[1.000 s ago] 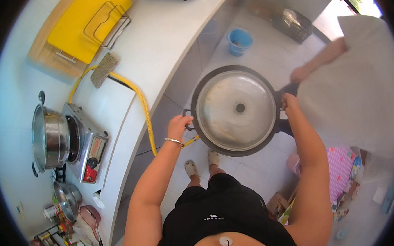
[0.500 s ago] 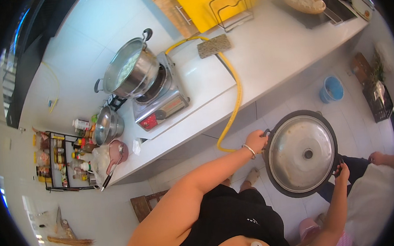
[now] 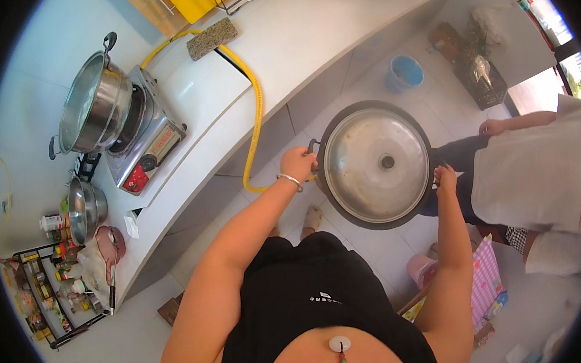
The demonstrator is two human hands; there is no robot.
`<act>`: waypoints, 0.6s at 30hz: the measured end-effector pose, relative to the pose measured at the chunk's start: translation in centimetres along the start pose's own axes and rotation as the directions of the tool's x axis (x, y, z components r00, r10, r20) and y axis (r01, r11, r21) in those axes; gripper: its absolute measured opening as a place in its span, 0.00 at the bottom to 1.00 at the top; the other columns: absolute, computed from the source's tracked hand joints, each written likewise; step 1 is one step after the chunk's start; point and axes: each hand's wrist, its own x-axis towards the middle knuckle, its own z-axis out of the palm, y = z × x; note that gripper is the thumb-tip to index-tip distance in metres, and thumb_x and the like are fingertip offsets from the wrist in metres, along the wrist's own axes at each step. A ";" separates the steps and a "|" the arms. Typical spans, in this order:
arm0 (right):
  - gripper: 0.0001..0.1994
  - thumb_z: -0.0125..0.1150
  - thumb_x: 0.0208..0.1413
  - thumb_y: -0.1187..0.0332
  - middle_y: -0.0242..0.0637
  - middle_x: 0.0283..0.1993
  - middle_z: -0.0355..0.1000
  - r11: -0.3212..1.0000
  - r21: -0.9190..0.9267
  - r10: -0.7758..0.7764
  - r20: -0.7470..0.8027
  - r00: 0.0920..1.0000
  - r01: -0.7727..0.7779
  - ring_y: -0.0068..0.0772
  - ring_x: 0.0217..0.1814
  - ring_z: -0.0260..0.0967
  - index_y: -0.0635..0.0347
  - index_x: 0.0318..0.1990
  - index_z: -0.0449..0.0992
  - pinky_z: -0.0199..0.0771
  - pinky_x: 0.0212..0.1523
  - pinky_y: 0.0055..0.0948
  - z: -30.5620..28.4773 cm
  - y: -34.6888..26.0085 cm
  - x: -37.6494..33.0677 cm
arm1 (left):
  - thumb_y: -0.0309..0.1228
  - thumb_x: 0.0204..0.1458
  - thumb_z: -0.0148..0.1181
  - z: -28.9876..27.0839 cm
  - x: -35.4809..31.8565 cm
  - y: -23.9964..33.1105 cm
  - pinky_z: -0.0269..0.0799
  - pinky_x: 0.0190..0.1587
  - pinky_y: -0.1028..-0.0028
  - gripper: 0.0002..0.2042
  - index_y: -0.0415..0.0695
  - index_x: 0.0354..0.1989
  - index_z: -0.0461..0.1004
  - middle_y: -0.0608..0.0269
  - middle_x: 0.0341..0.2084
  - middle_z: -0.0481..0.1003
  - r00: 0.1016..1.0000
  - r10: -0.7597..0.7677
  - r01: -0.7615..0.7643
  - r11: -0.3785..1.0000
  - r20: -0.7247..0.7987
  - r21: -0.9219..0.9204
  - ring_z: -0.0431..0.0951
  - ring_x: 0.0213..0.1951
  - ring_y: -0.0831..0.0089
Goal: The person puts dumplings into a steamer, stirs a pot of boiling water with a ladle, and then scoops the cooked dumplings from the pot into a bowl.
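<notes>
We see a big black pan [image 3: 388, 225] with a round silver lid [image 3: 364, 183] on top, held over the floor, just out past the long front edge of the bench [image 3: 295, 45]. The left hand [image 3: 297, 164] is curled around the loop handle on the pan's left side. The right hand [image 3: 445, 177] is closed on the handle across from it, so the pan is between the two hands — and the lid's dark knob [image 3: 388, 161] points up at us. A yellow hose [image 3: 257, 110] runs past a speckled block [image 3: 212, 38] and hangs over the bench's front edge. Near the back edge of the bench, by the wall, we see a shiny pot [image 3: 110, 112] on a small silver stove [image 3: 158, 139]. Past the stove is a steel bowl [image 3: 97, 205], and a pink pan [image 3: 111, 246] lies near the front corner at the bench's left end. A blue bucket [image 3: 398, 85] stands on the floor. To the right, near the black pan, we see another person [image 3: 536, 173] dressed in something pale.
</notes>
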 end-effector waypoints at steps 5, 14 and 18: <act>0.17 0.61 0.49 0.67 0.29 0.29 0.65 0.996 -0.093 -0.020 -0.066 0.998 0.014 0.22 0.28 0.60 0.60 0.47 0.71 0.59 0.27 0.23 0.5 0.5 -1.4 | 0.30 0.46 0.58 -0.6 -0.5 -0.4 0.70 0.29 0.75 0.08 0.36 0.25 0.75 0.60 0.17 0.77 1.000 0.003 -0.006 0.996 0.028 0.087 0.76 0.22 0.74; 0.25 0.58 0.49 0.72 0.50 0.52 0.67 0.599 -0.565 -0.694 -0.012 0.720 0.567 0.39 0.51 0.68 0.74 0.55 0.65 0.65 0.53 0.29 0.0 1.3 -4.6 | 0.39 0.41 0.63 -1.7 -0.6 -3.2 0.72 0.36 0.70 0.18 0.36 0.35 0.76 0.55 0.24 0.78 0.997 0.078 -0.078 0.990 0.004 0.118 0.78 0.28 0.64; 0.20 0.57 0.50 0.71 0.44 0.48 0.70 0.517 -0.579 -0.718 0.109 0.688 0.631 0.36 0.48 0.66 0.67 0.52 0.71 0.64 0.52 0.30 3.7 -0.8 -12.5 | 0.35 0.49 0.60 -9.0 -4.4 -6.1 0.73 0.35 0.72 0.13 0.35 0.35 0.75 0.58 0.28 0.78 0.989 0.113 -0.101 0.987 0.092 -0.127 0.78 0.28 0.72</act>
